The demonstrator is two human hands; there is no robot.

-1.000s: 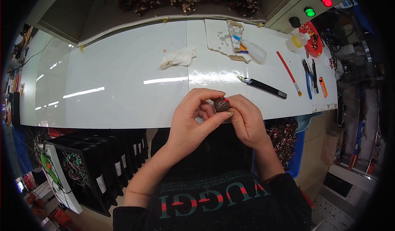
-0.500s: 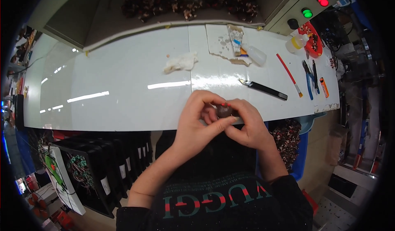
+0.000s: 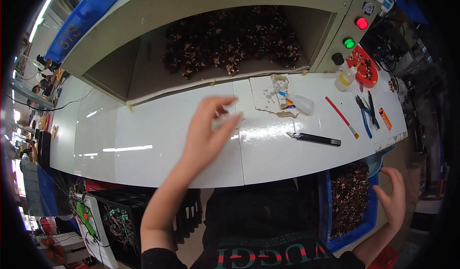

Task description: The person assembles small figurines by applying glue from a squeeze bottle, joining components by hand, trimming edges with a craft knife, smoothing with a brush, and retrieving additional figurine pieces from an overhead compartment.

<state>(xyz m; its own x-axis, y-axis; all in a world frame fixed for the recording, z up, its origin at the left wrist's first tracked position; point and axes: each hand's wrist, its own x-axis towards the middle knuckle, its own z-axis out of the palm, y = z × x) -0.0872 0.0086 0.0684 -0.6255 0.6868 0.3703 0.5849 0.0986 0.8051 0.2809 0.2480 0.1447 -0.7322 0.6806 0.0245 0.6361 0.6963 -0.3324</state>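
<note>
My left hand [image 3: 206, 130] is raised over the white worktop, its fingers curved and the thumb apart from them. I see nothing held in it. Partly hidden behind its fingers is a crumpled white tissue [image 3: 235, 120]. Out to the right, my right hand [image 3: 394, 199] is beside the blue bin [image 3: 326, 211], with thumb and fingers spread and nothing visible between them. Many small dark red-brown and pale pieces [image 3: 350, 197] fill that bin. The small dark brown piece that both hands held is out of sight.
A beige cabinet [image 3: 326, 53] at the back holds a heap of dark pieces [image 3: 230, 41]. On the worktop's right are a craft knife [image 3: 316, 139], red brush [image 3: 341, 116], pliers [image 3: 364, 117], orange lighter [image 3: 385, 119], two bottles, and a red tray [image 3: 368, 80]. Black bins stand below left.
My hands have parted and no longer hold the dark brown piece. The left has moved up and left over the worktop, the right out to the blue bin. The view has tilted up.
</note>
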